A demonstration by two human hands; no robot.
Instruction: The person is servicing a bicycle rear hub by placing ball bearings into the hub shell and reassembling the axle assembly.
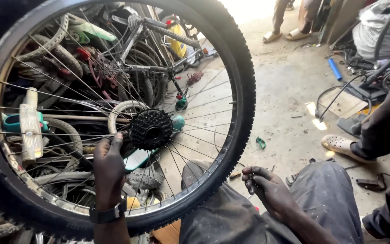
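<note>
A large bicycle wheel (238, 81) with a knobby black tyre and thin spokes stands upright in front of me, filling the left half of the view. A black toothed cassette (150, 129) sits at its hub. My left hand (108, 168), with a dark wristband, reaches through the spokes and its fingertips touch the hub area just left of the cassette. My right hand (267, 187) rests over my right knee near the tyre's lower edge, fingers curled on a small thin part I cannot make out.
Behind the wheel lies a pile of bicycle frames (159, 49), tyres and parts. Another person's sandalled foot (339, 144) and dark sleeve are at the right. Two more feet (285, 34) stand at the top. Scraps and cables litter the concrete floor (285, 90).
</note>
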